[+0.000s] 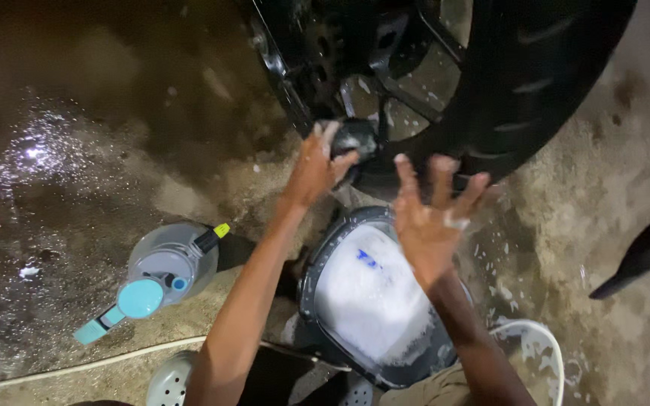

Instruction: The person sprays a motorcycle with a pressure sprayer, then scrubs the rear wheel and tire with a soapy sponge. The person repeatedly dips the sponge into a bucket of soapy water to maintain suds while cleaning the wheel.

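Since the view looks straight down past both arms, nearest at the bottom edge sit one pale perforated round thing [168,382] on the left, hard to identify, and a loop of white hose [543,338] on the right, with another thin stretch of hose running off along the ground to the left. Just beyond, between the forearms, there's one dark bucket [317,263] full of white suds. Left of it stands one clear pump sprayer [163,269] with a teal cap and handle, apart from the bucket. Over the bucket's far rim the right hand [432,218] is open, all fingers spread wide, holding nothing, with a blob of foam on it. A bit farther and to the left, the left hand [316,169] has its fingers curled around one dark soapy sponge [355,139], pressing it against the lower part of the wheel. Farthest off, one black tyre [543,83] with its dark rim fills the top. Wet concrete all round, foam flecks scattered on the right.
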